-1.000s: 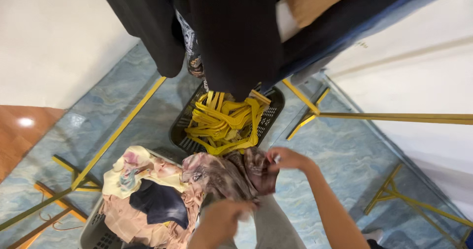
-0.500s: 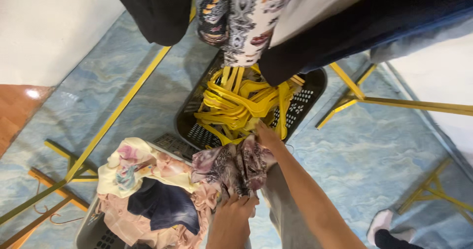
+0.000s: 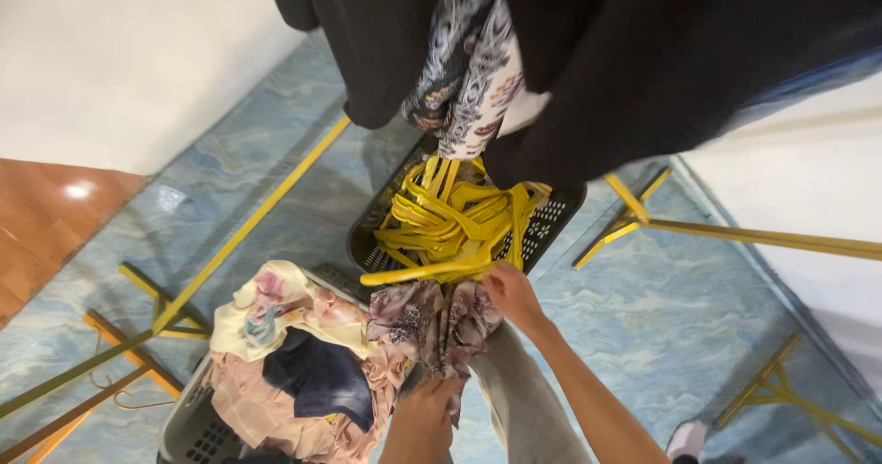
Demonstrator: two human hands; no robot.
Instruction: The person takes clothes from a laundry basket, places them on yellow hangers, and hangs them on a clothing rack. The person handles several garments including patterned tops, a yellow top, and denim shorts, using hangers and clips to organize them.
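Note:
My right hand (image 3: 511,294) grips the upper edge of a floral pink-and-grey garment (image 3: 432,317) and touches a yellow hanger (image 3: 432,271) at the near rim of the black basket. My left hand (image 3: 423,418) holds the lower part of the same garment, close to my body. The garment hangs between both hands, above the edge of a grey laundry basket (image 3: 188,432) full of clothes. A black perforated basket (image 3: 551,220) just beyond holds a tangle of several yellow hangers (image 3: 450,220).
Dark garments (image 3: 643,69) and a patterned one (image 3: 469,78) hang from above, covering the far side of the black basket. Yellow drying-rack bars (image 3: 248,225) cross the blue marbled floor; more bars (image 3: 735,236) lie at right. A white wall (image 3: 129,50) stands left.
The view has shifted so the hanger basket sits more central. My right hand slid from the garment's right side up to the hanger at the basket's rim; my left hand kept its hold.

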